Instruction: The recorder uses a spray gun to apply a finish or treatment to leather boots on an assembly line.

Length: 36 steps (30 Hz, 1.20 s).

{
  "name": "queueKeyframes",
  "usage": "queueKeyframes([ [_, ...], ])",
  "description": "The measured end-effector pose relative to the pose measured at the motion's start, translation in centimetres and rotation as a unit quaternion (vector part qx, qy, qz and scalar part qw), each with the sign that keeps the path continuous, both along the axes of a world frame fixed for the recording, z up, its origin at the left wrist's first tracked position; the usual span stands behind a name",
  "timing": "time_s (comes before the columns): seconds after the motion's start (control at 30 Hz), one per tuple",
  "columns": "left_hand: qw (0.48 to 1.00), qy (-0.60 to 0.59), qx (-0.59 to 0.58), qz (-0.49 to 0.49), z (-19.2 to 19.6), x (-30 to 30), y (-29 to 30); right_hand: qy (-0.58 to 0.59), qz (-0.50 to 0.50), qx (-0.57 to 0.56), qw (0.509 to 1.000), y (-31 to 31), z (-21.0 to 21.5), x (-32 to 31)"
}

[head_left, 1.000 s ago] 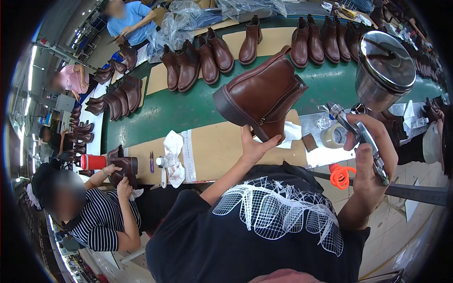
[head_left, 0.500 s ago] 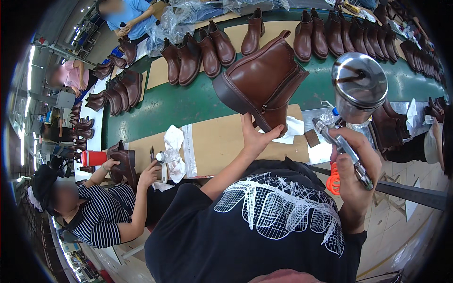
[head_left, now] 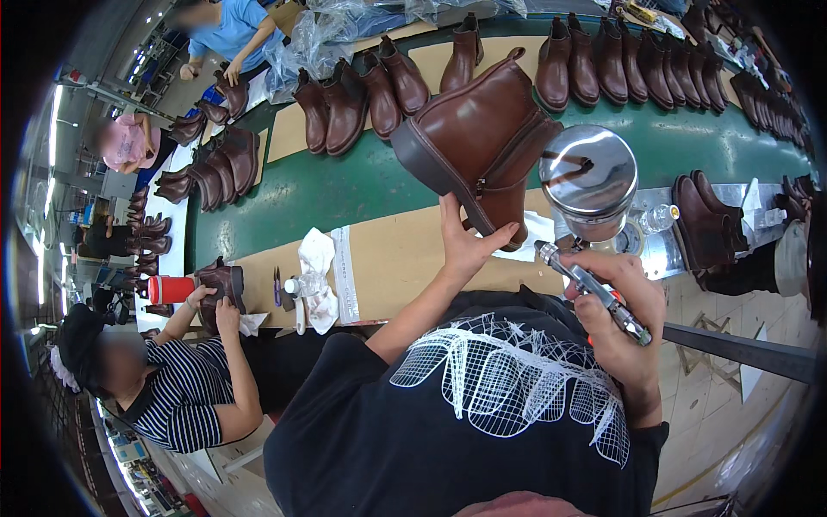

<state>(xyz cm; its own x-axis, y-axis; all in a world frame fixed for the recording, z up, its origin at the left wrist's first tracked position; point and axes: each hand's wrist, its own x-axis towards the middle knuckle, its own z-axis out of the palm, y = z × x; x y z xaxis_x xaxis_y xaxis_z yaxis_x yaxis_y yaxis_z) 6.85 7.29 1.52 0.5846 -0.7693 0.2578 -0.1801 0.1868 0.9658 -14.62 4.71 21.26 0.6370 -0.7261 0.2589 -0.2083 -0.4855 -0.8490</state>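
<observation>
My left hand (head_left: 468,245) is closed on the toe end of a brown leather ankle boot (head_left: 482,121), raised above the workbench. Its dark sole faces left, the toe points down toward me, and a zipper runs along the side. In my right hand (head_left: 622,323) is a metal spray gun (head_left: 594,289), gripped with the fingers wrapped round its body. A shiny round metal cup (head_left: 588,185) tops the gun. The gun's nozzle points left toward the boot's toe end, with a gap between them.
Brown boots (head_left: 603,65) stand in rows along the far side of the green bench (head_left: 284,207). Cardboard (head_left: 396,267) covers the near part. White cloth and a clear bottle (head_left: 301,284) lie left. A co-worker in stripes (head_left: 185,379) handles a boot at left; more boots (head_left: 708,220) stand right.
My right hand has brought the spray gun left, closer to the boot. The boot has tilted slightly. The striped co-worker's hand has moved from beside the bottle to their boot.
</observation>
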Motion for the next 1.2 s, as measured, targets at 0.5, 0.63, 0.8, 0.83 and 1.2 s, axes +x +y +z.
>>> queueKeyframes([
  [0.5,0.989,0.092,-0.048,-0.104,-0.2,1.0,0.2,-0.115,-0.126,0.002,0.985,-1.4,0.1,-1.5],
  [0.63,0.980,0.136,-0.067,-0.126,-0.1,1.7,0.4,-0.107,-0.168,-0.017,0.980,-1.8,0.8,-2.0],
  [0.8,0.863,0.422,-0.037,-0.276,-0.1,4.9,1.5,-0.067,-0.179,-0.070,0.979,-1.9,0.9,-2.4],
  [0.83,0.724,0.591,-0.041,-0.354,0.4,5.3,1.6,-0.067,-0.177,-0.069,0.979,-1.8,1.1,-2.4],
  [1.2,0.360,0.757,-0.114,-0.533,-0.4,4.2,2.4,-0.087,-0.073,-0.013,0.993,-1.6,2.2,-0.7],
])
